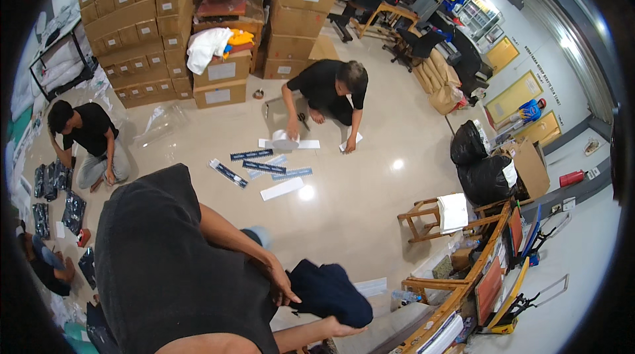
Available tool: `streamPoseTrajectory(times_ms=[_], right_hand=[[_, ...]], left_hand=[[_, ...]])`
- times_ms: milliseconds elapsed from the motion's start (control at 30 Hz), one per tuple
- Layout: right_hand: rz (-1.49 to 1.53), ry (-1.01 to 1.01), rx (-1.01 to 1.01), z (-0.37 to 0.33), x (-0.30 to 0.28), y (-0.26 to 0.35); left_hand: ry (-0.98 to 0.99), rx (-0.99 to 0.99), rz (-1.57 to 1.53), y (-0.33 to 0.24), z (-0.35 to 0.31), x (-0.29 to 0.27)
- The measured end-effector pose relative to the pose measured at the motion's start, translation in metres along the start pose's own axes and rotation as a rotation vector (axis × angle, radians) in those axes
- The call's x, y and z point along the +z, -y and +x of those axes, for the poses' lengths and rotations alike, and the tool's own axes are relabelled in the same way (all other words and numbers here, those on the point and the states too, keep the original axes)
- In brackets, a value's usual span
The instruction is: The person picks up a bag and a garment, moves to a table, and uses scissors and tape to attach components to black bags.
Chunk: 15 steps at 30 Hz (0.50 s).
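Observation:
A bundled dark navy cloth (332,293), seemingly a folded garment, is between my two hands at the lower middle. My left hand (283,286) reaches down to its near left edge, fingers bent and close together against the fabric. Under the bundle's lower right end lies my right hand (344,327), palm up, bearing it, with part of the fingers hidden by the cloth. Both arms come out of a black shirt (178,261) that fills the lower left. Beyond the cloth, a pale flat sheet (372,286) shows near its right side.
A co-worker (331,89) crouches on the floor among patterned strips (264,167) and a white roll (286,140). Another person (96,136) sits at left beside dark plastic packets (74,210). Stacked cartons (132,30) stand behind; a wooden stool (423,218) and black bags (483,179) are at right.

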State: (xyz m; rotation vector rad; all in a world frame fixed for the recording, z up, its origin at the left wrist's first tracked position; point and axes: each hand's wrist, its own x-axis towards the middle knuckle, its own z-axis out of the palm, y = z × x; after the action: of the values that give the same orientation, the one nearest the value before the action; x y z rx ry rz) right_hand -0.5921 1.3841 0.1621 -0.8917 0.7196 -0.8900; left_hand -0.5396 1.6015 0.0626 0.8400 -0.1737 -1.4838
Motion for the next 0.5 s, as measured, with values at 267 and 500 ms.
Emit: streamPoseTrajectory(times_ms=[267, 500], right_hand=[[0.294, -0.113, 0.073, 0.198, 0.108, -0.005], [0.213, -0.241, -0.056, 0.376, 0.222, -0.008]], left_hand=[[0.463, -0.040, -0.587, -0.207, 0.203, 0.043], [-0.026, 0.063, -0.469, -0.432, 0.380, -0.006]])
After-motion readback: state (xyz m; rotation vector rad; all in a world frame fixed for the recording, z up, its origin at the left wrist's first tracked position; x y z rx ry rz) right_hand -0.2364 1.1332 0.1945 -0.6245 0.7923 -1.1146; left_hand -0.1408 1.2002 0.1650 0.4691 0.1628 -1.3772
